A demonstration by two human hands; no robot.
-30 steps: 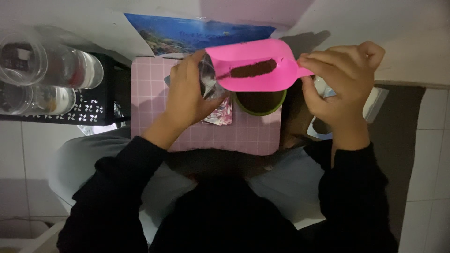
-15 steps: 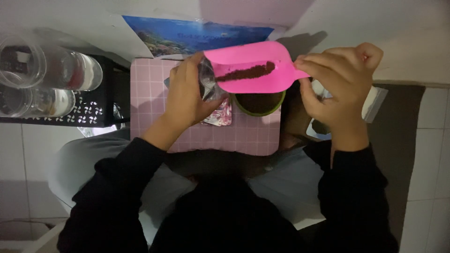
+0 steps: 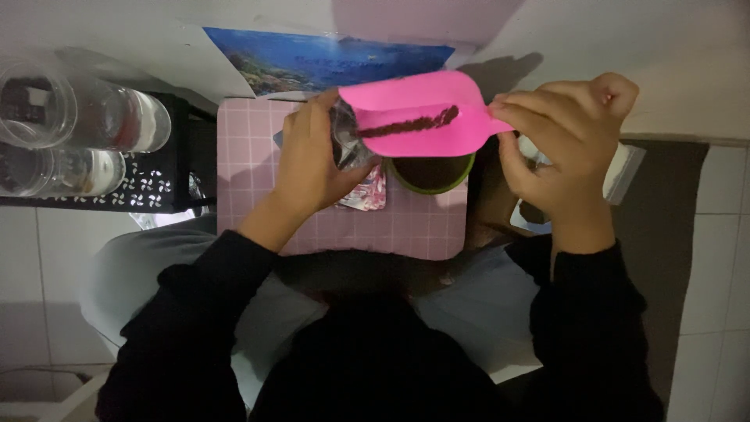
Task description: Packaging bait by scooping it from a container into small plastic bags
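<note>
Your left hand (image 3: 312,168) grips one crinkled clear bag (image 3: 349,144); your right hand (image 3: 558,148) pinches the handle of one pink scoop (image 3: 418,117), a line of dark grains along it, held over one green cup (image 3: 433,173). The cup sits on a pink checked board (image 3: 250,156). Two clear cups (image 3: 47,133) lie left on a black rack (image 3: 156,184), above white floor tiles (image 3: 723,234).

A single head-worn camera looks steeply down, close over the lap and pink checked board (image 3: 258,156).

My pink scoop (image 3: 418,117) hides most of the green pot (image 3: 432,173) beneath it; my left hand (image 3: 312,168) covers much of the clear bag (image 3: 351,144) beside that scoop.
</note>
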